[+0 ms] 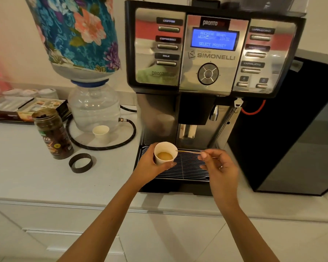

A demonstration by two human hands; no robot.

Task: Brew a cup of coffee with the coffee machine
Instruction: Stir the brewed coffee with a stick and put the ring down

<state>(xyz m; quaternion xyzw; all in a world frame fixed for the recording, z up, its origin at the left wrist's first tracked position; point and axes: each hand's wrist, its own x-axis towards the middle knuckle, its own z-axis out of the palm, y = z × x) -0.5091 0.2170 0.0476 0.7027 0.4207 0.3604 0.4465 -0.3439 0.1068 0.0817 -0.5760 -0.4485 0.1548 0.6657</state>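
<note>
Cup (165, 153), small and of white paper, sits in the left hand (151, 165) just above the front left part of the drip grate (189, 167) of the machine (206, 72), which stands on the white surface (36, 182) toward its back edge. The left grip is grasping the cup, fingers and thumb curled round its wall below the rim. Tan, foamy coffee fills it less than halfway, so the brewing looks done and stirring is the step in hand. The right hand (219, 167) pinches a thin wooden stirrer (189, 152), whose far tip reaches the cup's right rim; that grip is closed on the stick.

By my judgement the cup is light and soft-walled: a hard squeeze would buckle it and push hot liquid over the rim, so a gentle hold round the middle, as now, suits it, keeping it upright. The stirrer is stiff but slight and may snap if bent.

The display (214, 39) reads machine ready. On the surface left of the machine stand a jar (53, 133) with its lid ring (80, 163) beside it, a second paper cup (101, 131), and a water bottle (94, 104) near the back edge.
</note>
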